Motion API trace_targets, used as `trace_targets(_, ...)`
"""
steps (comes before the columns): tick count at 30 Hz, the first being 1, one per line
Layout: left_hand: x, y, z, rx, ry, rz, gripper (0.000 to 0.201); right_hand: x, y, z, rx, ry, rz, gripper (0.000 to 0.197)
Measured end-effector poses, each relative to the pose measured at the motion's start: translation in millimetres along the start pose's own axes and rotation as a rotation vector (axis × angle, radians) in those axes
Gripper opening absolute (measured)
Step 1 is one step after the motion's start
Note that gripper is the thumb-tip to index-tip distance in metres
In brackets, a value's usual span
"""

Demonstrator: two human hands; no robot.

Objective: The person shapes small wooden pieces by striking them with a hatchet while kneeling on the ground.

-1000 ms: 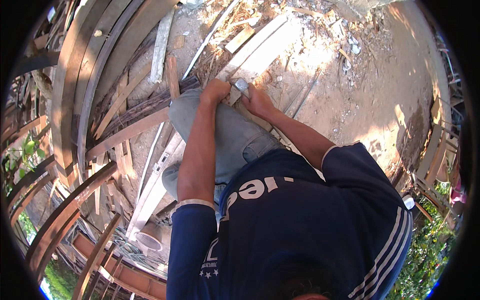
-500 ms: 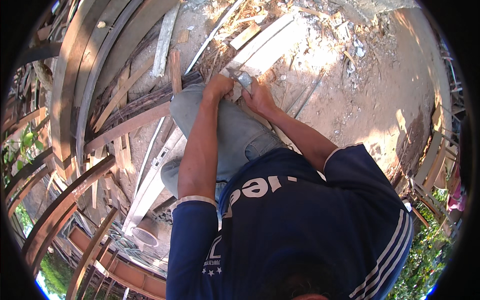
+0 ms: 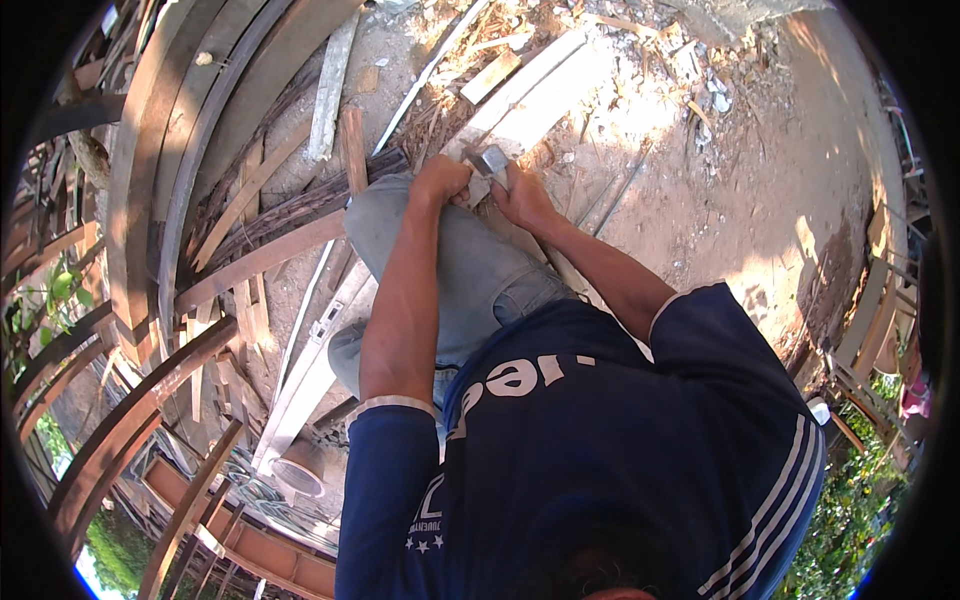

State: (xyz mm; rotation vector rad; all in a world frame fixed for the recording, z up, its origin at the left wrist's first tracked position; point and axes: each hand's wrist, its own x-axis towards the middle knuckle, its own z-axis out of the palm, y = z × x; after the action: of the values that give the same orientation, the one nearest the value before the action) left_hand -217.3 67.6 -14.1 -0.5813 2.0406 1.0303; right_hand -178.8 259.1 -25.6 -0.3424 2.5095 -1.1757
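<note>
Hammer gripped in the right hand, I see; the left hand curls near it; I cannot tell around what.

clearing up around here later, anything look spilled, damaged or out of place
Mainly the ground: loose pale debris lies strewn to the right of the long pale board, in no order, so it looks spilled or discarded. The hammer-like tool in the right hand shows no obvious damage.
</note>
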Motion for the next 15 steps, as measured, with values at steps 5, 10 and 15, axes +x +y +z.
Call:
trace_targets(5, -6.3, 4.0, 3.2, 0.053, -0.024, -0.019, 0.028, 0.2, 0.0, 6.0, -0.012, 0.012, 0.012, 0.035)
trace_targets(10, -3.6, 2.9, 0.3, -0.042, -0.007, -0.009, 0.028, 11.9, -11.9, -11.4, 0.012, -0.003, 0.005, 0.035)
trace_targets(15, -13.6, 4.3, 0.8, 0.047, -0.023, 0.009, 0.028, 9.5, -5.8, 1.0, 0.013, -0.002, 0.043, 0.033)
